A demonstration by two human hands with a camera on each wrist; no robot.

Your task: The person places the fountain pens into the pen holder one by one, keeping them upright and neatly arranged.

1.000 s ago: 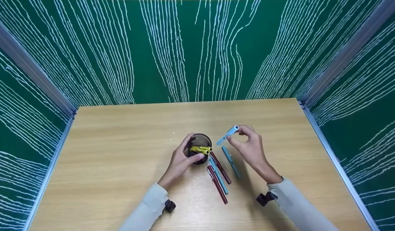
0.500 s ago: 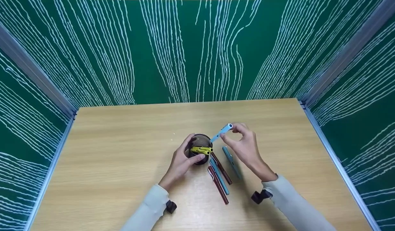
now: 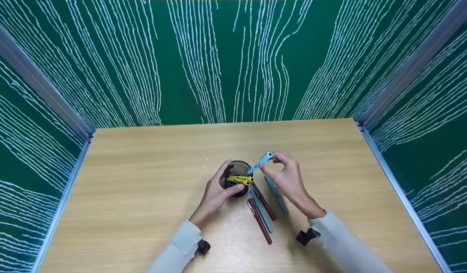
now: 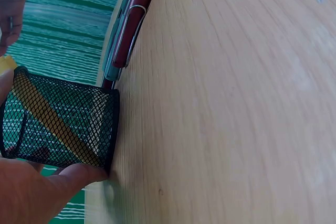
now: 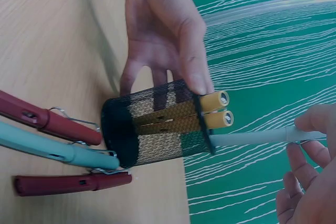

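Observation:
My left hand (image 3: 217, 191) grips the side of a black mesh pen holder (image 5: 157, 149), with the thumb near its rim. Two yellow pens (image 5: 216, 109) lean inside it, their ends poking past the mouth. Between thumb and fingertips, my right hand (image 3: 288, 176) pinches a light blue pen (image 3: 260, 162), slanted, its lower end at the holder's right rim. How far that end reaches inside I cannot tell. Beside the holder lie a maroon pen (image 3: 260, 223), a blue pen (image 3: 264, 217) and another maroon pen (image 3: 266, 204). Below my right hand lies a teal pen (image 3: 275, 194).
The wooden table (image 3: 142, 182) carries the holder and the loose pens near its middle. Green panels (image 3: 187, 87) with white wavy lines stand behind and at both sides, joined by metal posts (image 3: 404, 64). Tiny white specks (image 3: 206, 163) lie left of the holder.
My right hand has moved left with the light blue pen, bringing the pen's lower end from open air to the holder's rim. My left hand keeps its grip on the holder.

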